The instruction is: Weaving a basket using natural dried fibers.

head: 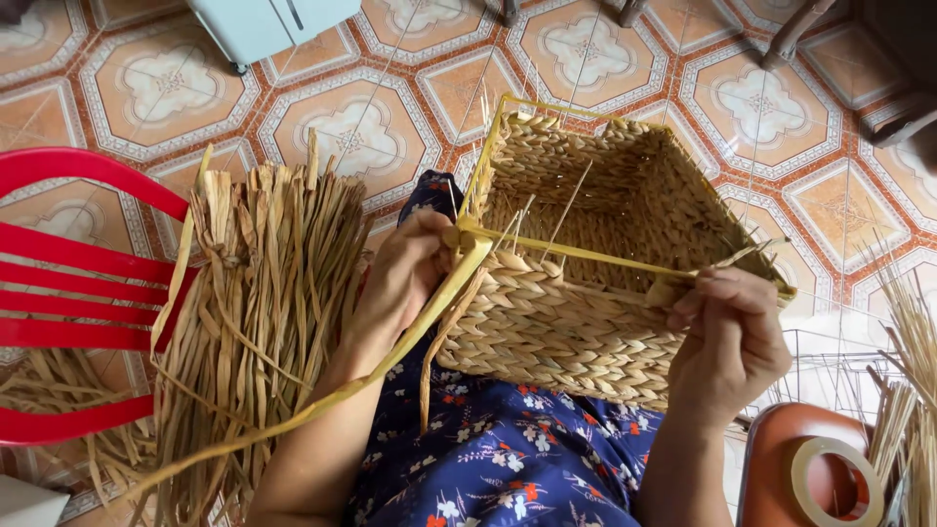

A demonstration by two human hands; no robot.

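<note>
A rectangular woven straw basket (586,322) rests on my lap, its opening facing up and away. A yellow strip (586,256) runs taut along the near rim. My left hand (405,273) pinches the rim at the near left corner, where the strip bends and trails down to the lower left. My right hand (727,337) grips the strip's other end and the rim at the near right corner. Thin stiff stalks stick up from the basket's weave.
A bundle of dried flat straw (259,312) hangs over a red plastic chair (78,293) at left. An orange stool with a tape roll (835,478) stands at lower right, beside more stalks (913,390) and a wire frame (830,371). Patterned floor tiles lie beyond.
</note>
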